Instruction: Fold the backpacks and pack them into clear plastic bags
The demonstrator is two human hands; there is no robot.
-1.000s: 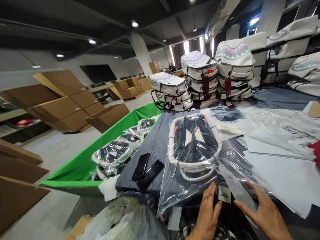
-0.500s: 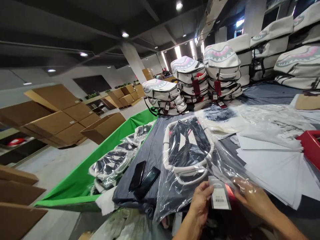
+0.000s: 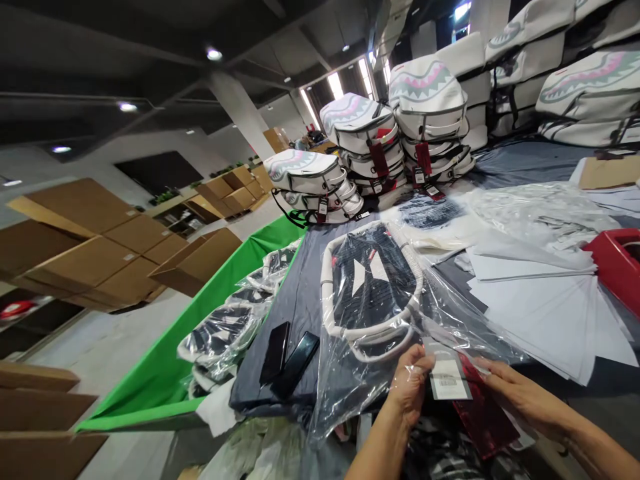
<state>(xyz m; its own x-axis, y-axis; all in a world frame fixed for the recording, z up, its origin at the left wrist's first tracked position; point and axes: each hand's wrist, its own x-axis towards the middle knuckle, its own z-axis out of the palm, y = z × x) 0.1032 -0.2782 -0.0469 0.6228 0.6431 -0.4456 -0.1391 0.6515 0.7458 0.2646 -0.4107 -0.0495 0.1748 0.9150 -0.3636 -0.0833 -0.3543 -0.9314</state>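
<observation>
A white-edged backpack lies flat inside a clear plastic bag on the dark cloth-covered table. By the bag's near end, my left hand pinches the left edge of a grey-bordered hang tag with a barcode label. My right hand is closed on a shiny red tag, which hangs down beside the hang tag. Clear plastic lies around both hands, and my right fingertips are partly hidden behind it.
Left of the backpack lie two dark phones. A green-sided bin with several bagged backpacks stands at the table's left edge. White paper sheets and a red object are on the right. Stacked white backpacks stand behind.
My hands and the hang tag have shifted slightly right in view. The red tag now shows more fully, hanging below my right hand, which was blurred before. The camera view has turned a little.
</observation>
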